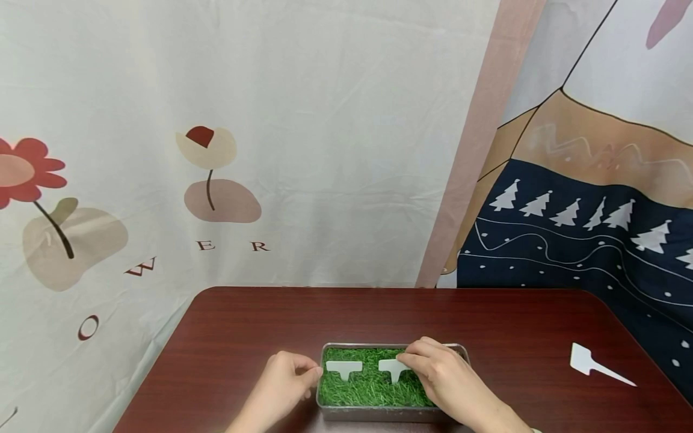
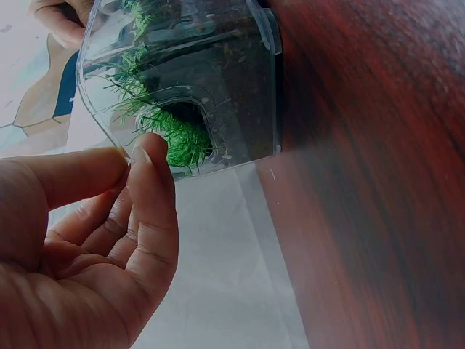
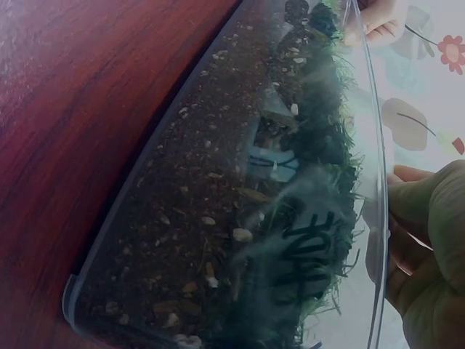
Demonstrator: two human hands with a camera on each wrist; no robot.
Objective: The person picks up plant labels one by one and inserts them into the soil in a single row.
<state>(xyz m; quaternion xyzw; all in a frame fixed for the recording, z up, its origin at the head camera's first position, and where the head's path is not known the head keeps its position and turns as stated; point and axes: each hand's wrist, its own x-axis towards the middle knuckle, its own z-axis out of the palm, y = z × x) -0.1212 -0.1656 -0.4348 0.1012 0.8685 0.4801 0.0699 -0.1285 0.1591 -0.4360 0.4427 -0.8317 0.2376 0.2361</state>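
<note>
A clear plastic box (image 1: 379, 415) of soil is topped with green grass (image 1: 373, 394). Two white T-shaped plant labels stand in the grass, a left label (image 1: 343, 368) and a right label (image 1: 391, 365). My left hand (image 1: 284, 382) is at the box's left end; in the left wrist view its thumb and forefinger pinch at the rim. My right hand (image 1: 446, 376) reaches over the box's right part and pinches the right label's edge. In the right wrist view this hand (image 3: 429, 247) shows beyond the rim, fingertips hidden, and soil (image 3: 182, 211) fills the near wall.
Another white plant label (image 1: 583, 359) lies on the dark red table (image 1: 260, 319), off to the right. Behind the table hangs a pale printed curtain (image 1: 325, 150), with a navy tree-patterned cloth (image 1: 541, 240) at the right.
</note>
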